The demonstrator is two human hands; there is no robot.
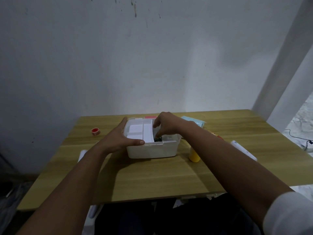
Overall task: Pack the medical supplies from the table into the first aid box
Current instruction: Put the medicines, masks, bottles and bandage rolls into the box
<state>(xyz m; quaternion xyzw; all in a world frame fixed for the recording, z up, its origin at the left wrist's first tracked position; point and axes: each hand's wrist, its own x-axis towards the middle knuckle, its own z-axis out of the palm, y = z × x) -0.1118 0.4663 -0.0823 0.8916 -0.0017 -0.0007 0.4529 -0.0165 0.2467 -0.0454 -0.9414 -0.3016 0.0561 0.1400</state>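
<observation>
Both hands are at the box [152, 150]: left hand [118, 139] flat against its left wall, right hand [166, 126] curled down inside the right half, pinching something dark [157, 139] right under its fingertips.

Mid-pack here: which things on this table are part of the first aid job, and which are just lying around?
Job:
first aid box
left hand bracing the box
right hand reaching inside
red tape roll
blue face masks
yellow bottle
white tube

Lying about:
cable on the floor
</observation>
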